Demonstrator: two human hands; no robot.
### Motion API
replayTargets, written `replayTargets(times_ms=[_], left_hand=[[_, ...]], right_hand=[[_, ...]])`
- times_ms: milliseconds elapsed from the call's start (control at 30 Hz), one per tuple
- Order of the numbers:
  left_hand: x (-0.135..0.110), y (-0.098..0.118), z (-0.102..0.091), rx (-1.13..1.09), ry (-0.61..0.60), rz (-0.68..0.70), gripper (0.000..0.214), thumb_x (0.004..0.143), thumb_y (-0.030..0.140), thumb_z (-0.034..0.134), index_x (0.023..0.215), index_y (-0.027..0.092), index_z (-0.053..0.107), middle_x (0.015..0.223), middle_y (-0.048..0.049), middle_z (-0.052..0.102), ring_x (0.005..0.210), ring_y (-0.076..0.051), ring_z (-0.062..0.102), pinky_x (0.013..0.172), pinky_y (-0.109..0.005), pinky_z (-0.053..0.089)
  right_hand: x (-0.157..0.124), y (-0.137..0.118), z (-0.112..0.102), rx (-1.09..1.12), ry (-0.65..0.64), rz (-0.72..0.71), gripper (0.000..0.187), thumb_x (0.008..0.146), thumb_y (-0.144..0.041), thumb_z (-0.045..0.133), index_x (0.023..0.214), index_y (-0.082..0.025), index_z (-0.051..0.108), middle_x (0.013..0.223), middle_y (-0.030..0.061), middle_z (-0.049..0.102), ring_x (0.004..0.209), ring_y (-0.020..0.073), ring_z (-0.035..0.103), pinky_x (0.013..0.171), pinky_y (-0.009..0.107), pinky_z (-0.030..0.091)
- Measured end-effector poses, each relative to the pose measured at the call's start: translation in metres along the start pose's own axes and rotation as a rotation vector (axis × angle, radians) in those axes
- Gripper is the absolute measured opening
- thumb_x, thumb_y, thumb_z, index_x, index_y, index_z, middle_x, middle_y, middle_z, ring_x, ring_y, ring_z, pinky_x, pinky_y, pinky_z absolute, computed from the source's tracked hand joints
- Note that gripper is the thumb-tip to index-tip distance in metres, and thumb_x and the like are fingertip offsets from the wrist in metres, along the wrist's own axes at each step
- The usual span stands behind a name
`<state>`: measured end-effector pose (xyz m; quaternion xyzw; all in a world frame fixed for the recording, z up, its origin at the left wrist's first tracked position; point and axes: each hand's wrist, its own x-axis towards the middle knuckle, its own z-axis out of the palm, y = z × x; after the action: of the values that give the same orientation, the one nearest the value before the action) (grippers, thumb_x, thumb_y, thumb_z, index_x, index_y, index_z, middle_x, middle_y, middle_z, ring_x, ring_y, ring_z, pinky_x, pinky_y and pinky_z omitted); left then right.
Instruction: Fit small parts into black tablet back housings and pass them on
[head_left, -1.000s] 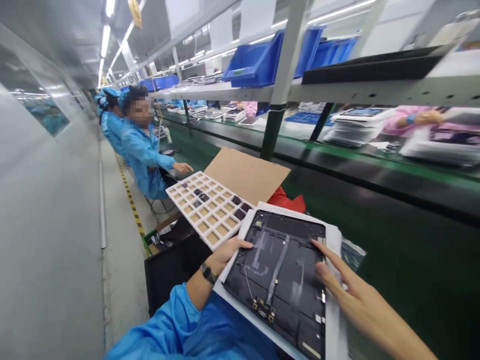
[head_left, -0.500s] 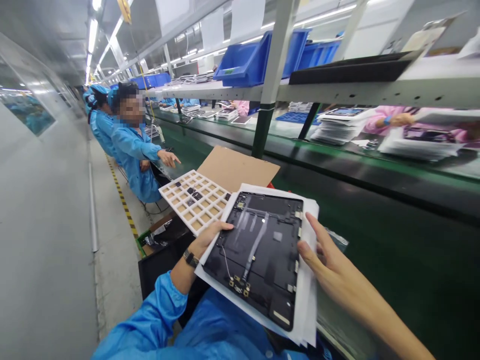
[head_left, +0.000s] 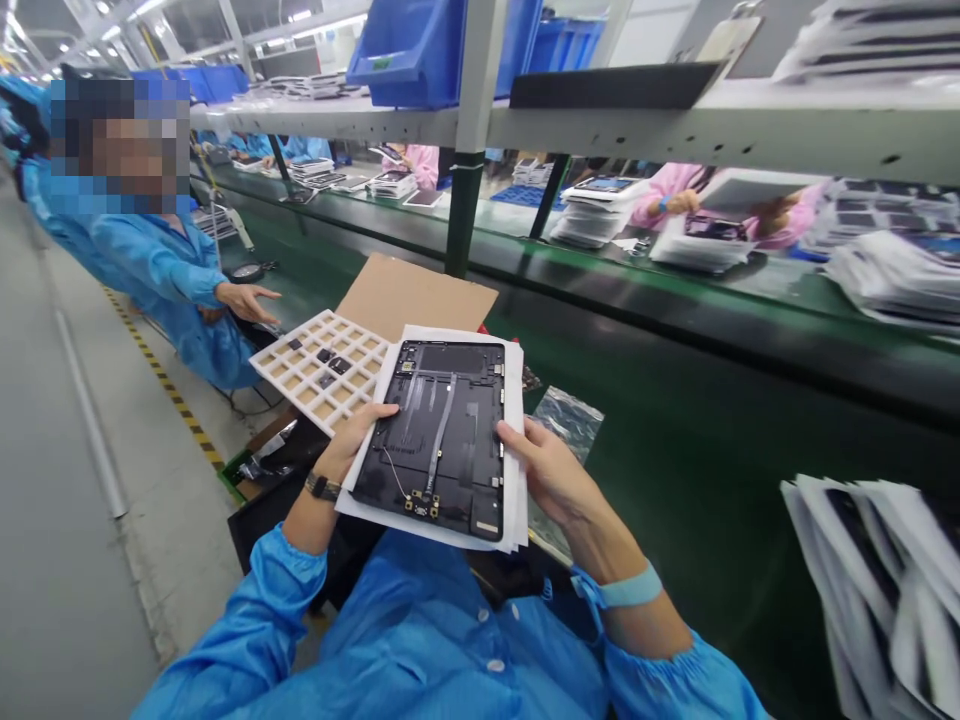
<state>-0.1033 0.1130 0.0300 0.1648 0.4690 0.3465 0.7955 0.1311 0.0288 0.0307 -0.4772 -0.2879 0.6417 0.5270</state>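
Note:
A black tablet back housing point(head_left: 420, 450), its inside facing up, lies on white foam sheets point(head_left: 514, 440) in front of my body. A ribbon cable runs down its middle, and small gold contacts show at the near edge. My left hand point(head_left: 356, 435) grips the left side, thumb on the housing's edge and fingers hidden beneath the sheets. On the opposite side my right hand point(head_left: 551, 470) clasps the edge, its thumb on the housing and the other fingers partly hidden. Left of the housing, a white grid tray point(head_left: 319, 365) carries several small dark parts.
Behind the tray lies a brown cardboard sheet point(head_left: 416, 295). A silvery bag point(head_left: 570, 420) rests on the green bench point(head_left: 675, 400). Stacked white sheets point(head_left: 862, 570) stand at right. A co-worker's hand point(head_left: 247, 300) reaches out near the tray. A shelf point(head_left: 675, 130) with blue bins point(head_left: 409, 60) spans above.
My view has swung right, bringing the sheet stack into sight. My right hand has closed on the housing's right edge, where it was looser before. The co-worker's pointing hand has opened out.

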Motion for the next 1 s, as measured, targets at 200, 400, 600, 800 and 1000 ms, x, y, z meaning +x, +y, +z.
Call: replayTargets(times_ms=[200, 400, 600, 800, 1000], left_hand=[[0.01, -0.007, 0.011, 0.033, -0.014, 0.004, 0.035, 0.086, 0.005, 0.057, 0.12, 0.006, 0.067, 0.082, -0.0124, 0.08, 0.059, -0.022, 0.075, 0.059, -0.028, 0.063], [0.017, -0.009, 0.014, 0.045, -0.049, -0.024, 0.04, 0.083, 0.005, 0.061, 0.123, 0.008, 0.065, 0.083, -0.0111, 0.08, 0.061, -0.022, 0.076, 0.063, -0.029, 0.064], [0.01, 0.002, 0.016, 0.077, -0.05, 0.048, 0.042, 0.086, 0.004, 0.055, 0.127, 0.008, 0.065, 0.085, -0.0117, 0.08, 0.061, -0.023, 0.076, 0.063, -0.031, 0.065], [0.002, 0.048, 0.01, 0.097, 0.002, 0.028, 0.034, 0.093, 0.012, 0.052, 0.122, 0.003, 0.068, 0.076, -0.0124, 0.079, 0.058, -0.023, 0.075, 0.061, -0.03, 0.064], [-0.007, 0.135, 0.004, 0.125, -0.036, 0.183, 0.033, 0.092, 0.015, 0.054, 0.119, 0.002, 0.069, 0.074, -0.0118, 0.078, 0.057, -0.022, 0.074, 0.062, -0.031, 0.063]], right_hand=[[-0.005, -0.004, -0.012, 0.012, 0.04, 0.002, 0.056, 0.061, -0.043, 0.094, 0.106, -0.019, 0.071, 0.102, 0.0079, 0.078, 0.09, 0.0268, 0.075, 0.075, 0.034, 0.063], [-0.009, -0.004, -0.02, 0.027, 0.065, 0.001, 0.051, 0.064, -0.039, 0.092, 0.107, -0.02, 0.072, 0.102, 0.0064, 0.079, 0.089, 0.0252, 0.075, 0.074, 0.031, 0.063], [-0.006, -0.005, -0.014, 0.04, 0.042, -0.02, 0.05, 0.065, -0.04, 0.092, 0.106, -0.02, 0.071, 0.105, 0.0075, 0.078, 0.096, 0.0273, 0.075, 0.079, 0.033, 0.064], [0.027, -0.02, 0.019, 0.028, -0.085, -0.048, 0.048, 0.067, -0.04, 0.091, 0.107, -0.021, 0.072, 0.104, 0.0072, 0.078, 0.098, 0.0287, 0.074, 0.083, 0.037, 0.064], [0.101, -0.062, 0.072, -0.052, -0.181, -0.091, 0.021, 0.079, -0.023, 0.081, 0.098, -0.016, 0.073, 0.096, 0.0079, 0.079, 0.083, 0.0242, 0.075, 0.074, 0.034, 0.064]])
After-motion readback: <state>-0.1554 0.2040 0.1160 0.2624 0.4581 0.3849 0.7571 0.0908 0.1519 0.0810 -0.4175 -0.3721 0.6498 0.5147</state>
